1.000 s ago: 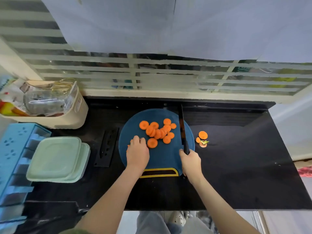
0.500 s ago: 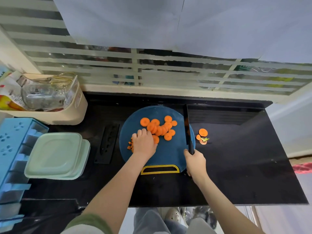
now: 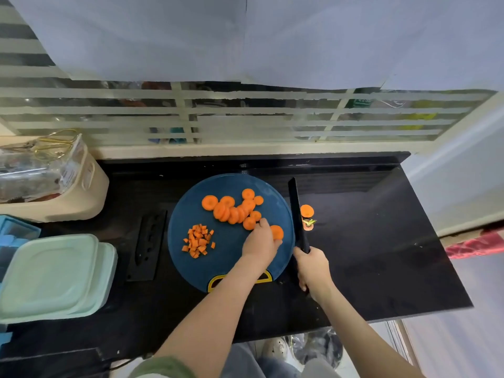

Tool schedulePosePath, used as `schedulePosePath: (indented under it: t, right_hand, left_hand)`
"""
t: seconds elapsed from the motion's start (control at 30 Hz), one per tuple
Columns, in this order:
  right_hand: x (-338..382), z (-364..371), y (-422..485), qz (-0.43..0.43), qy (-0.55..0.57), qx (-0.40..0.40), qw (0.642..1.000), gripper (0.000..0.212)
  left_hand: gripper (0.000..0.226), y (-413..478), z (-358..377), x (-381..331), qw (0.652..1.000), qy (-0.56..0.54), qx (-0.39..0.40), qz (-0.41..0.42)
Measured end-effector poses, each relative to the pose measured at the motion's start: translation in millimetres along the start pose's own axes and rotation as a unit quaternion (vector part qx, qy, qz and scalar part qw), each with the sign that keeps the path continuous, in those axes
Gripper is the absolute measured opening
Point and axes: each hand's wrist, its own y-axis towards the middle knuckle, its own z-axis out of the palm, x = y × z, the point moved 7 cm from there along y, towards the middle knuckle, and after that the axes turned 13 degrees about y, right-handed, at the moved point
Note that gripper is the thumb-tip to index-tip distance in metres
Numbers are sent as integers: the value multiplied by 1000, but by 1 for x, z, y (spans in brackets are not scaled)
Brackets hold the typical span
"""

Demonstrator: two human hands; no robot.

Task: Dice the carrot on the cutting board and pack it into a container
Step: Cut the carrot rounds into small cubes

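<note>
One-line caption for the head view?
Left hand pinches a carrot slice on the blue cutting board, diced pieces to its left; right hand holds the black knife at the board's edge.

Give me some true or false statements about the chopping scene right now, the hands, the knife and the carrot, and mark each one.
1. The right hand grips the knife. True.
2. The diced carrot is already in a container. False: it lies on the left part of the cutting board.
3. The left hand rests on the dice. False: it pinches a carrot slice near the board's right edge.
4. Carrot scraps lie on the counter, right of the knife. True.
</note>
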Motion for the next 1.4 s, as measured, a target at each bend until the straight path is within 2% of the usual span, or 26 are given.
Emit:
schedulePosePath:
  t: [0.13, 0.37, 0.5, 0.67, 1.0, 1.4]
  right_hand:
    - [-3, -12, -1, 13, -8, 8, 1000, 23]
    - [-9, -3, -8, 31, -20, 30, 999, 21]
    - [-13, 7, -9, 43, -38, 39, 998, 16]
    - [-21, 5, -10, 62, -53, 33, 996, 18]
    - [-37, 10, -4, 95, -50, -5, 994, 19]
    - [-32, 15, -9, 74, -20, -3, 997, 19]
  left_hand:
    - [42, 16, 18, -6, 996, -79, 24, -29]
    - [6, 21, 19, 6, 976, -199, 8, -89]
    - [10, 27, 14, 9, 981, -165, -7, -100]
    - [15, 32, 11, 8, 981, -166, 16, -102]
    - [21, 38, 15, 13, 968, -183, 57, -164]
    - [13, 37, 17, 14, 972, -188, 24, -135]
